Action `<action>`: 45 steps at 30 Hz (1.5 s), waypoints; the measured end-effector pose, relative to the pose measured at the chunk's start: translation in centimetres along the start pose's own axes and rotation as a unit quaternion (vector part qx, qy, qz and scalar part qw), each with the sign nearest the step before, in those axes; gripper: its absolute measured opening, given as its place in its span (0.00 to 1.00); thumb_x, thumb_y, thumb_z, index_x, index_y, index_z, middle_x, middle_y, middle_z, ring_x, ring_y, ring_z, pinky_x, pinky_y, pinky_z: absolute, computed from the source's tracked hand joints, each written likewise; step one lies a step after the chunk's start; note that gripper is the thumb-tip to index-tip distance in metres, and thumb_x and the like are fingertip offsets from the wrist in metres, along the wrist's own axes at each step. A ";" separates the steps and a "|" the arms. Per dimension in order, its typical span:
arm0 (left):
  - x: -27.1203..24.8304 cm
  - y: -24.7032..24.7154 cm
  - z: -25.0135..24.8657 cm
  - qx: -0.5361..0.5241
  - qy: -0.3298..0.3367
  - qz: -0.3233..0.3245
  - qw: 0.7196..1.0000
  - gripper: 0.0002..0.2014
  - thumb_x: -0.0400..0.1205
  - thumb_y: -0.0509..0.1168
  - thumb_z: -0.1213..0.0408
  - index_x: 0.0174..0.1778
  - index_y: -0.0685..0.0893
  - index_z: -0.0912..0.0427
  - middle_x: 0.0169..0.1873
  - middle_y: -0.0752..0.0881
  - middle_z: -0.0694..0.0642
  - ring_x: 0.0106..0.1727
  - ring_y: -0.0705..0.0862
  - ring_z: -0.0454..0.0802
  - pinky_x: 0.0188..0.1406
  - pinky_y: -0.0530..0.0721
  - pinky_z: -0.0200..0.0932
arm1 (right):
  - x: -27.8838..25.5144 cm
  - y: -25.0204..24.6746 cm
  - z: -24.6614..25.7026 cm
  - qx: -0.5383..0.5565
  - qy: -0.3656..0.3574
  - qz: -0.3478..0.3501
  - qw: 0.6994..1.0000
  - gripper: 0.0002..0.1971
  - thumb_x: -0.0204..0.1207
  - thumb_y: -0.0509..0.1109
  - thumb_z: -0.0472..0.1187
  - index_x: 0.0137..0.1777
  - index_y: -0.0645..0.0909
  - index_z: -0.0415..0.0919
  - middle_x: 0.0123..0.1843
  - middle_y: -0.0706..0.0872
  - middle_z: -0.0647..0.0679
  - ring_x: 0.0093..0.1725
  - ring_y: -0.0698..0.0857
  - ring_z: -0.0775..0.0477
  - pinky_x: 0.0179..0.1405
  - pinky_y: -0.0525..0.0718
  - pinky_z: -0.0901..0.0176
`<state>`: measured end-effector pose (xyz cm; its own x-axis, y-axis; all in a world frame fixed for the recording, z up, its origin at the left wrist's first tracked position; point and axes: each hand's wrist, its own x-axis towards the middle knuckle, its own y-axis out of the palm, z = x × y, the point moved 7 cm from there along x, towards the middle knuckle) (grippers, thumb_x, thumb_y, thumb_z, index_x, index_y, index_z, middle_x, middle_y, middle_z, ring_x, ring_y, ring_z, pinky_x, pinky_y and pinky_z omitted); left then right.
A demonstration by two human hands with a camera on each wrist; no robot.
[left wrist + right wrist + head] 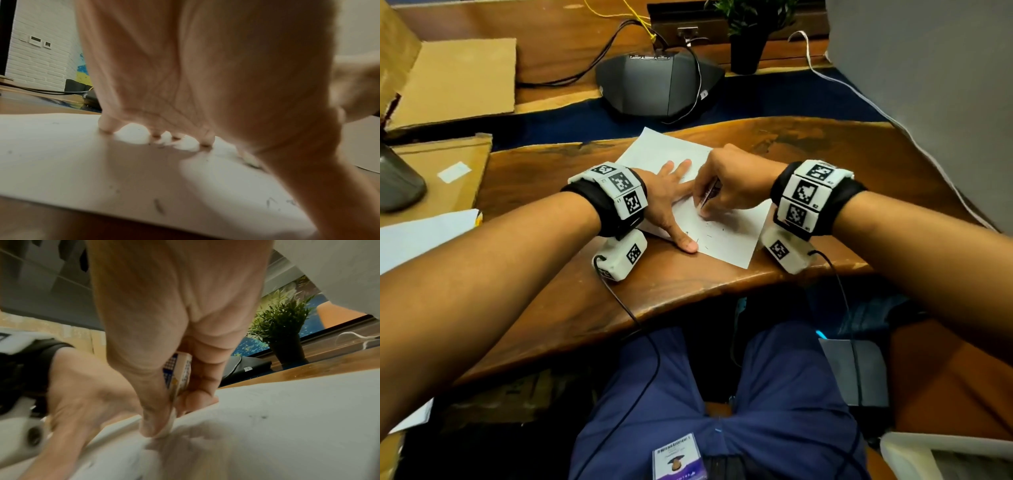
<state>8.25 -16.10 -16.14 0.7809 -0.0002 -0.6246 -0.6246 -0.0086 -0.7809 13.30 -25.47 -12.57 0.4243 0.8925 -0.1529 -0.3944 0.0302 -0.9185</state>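
A white sheet of paper [726, 236] lies on the wooden desk [825, 150], with small dark crumbs and marks near its front edge. My left hand [671, 198] lies flat on the sheet with fingers spread, pressing it down; the fingertips [106, 128] touch the paper [61, 155]. My right hand [729, 185] pinches a white eraser in a blue-patterned sleeve [710, 195] and holds its tip against the sheet. In the right wrist view the eraser [179, 374] sits between thumb and fingers, its end on the paper [287, 410].
A black conference phone [659, 85] with cables sits behind the sheet. A potted plant [748, 37] stands at the back. Cardboard pieces [458, 82] lie at the left, with a grey container [397, 181] and white papers [424, 236]. A white cord [859, 92] runs along the right.
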 end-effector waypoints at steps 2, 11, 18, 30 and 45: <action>0.3 0.1 0.2 0.002 0.000 0.001 1.000 0.70 0.53 0.70 0.23 0.81 0.29 0.33 0.82 0.23 0.47 0.84 0.28 0.55 0.82 0.45 0.71 | -1.4 0.6 0.0 0.013 0.002 0.057 0.998 0.08 0.71 0.83 0.47 0.49 0.92 0.51 0.44 0.92 0.57 0.44 0.88 0.59 0.46 0.87 0.65; 0.1 -0.1 0.0 0.004 0.003 -0.014 1.000 0.63 0.61 0.72 0.26 0.85 0.40 0.36 0.84 0.29 0.51 0.85 0.31 0.58 0.82 0.44 0.71 | 0.5 -0.4 2.5 -0.050 -0.039 0.003 0.998 0.11 0.71 0.83 0.43 0.53 0.93 0.46 0.48 0.93 0.53 0.40 0.84 0.61 0.39 0.80 0.75; 0.4 0.0 0.1 0.022 0.000 -0.006 1.000 0.71 0.53 0.69 0.22 0.81 0.28 0.36 0.82 0.25 0.49 0.85 0.30 0.57 0.81 0.46 0.71 | -2.9 1.2 2.0 -0.033 -0.027 0.112 0.993 0.09 0.70 0.84 0.45 0.49 0.93 0.50 0.42 0.92 0.60 0.40 0.86 0.66 0.39 0.82 0.79; 0.4 -0.1 0.0 0.020 0.003 -0.016 1.000 0.69 0.58 0.72 0.25 0.82 0.28 0.36 0.83 0.25 0.49 0.85 0.30 0.56 0.81 0.47 0.71 | -3.4 1.2 1.8 -0.043 -0.023 0.124 0.991 0.09 0.70 0.83 0.44 0.50 0.93 0.49 0.44 0.92 0.59 0.42 0.88 0.62 0.44 0.86 0.72; 0.5 0.0 0.0 0.013 -0.006 -0.022 1.000 0.73 0.48 0.68 0.18 0.80 0.27 0.32 0.83 0.26 0.49 0.85 0.31 0.58 0.80 0.47 0.75 | -4.1 0.5 0.7 -0.053 -0.009 0.062 0.997 0.08 0.71 0.83 0.45 0.50 0.93 0.48 0.46 0.91 0.57 0.41 0.85 0.62 0.43 0.84 0.71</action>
<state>8.65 -16.09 -16.49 0.8076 0.0126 -0.5896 -0.5897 0.0177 -0.8074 10.82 -28.82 -12.18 0.3620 0.8944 -0.2626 -0.3546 -0.1284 -0.9262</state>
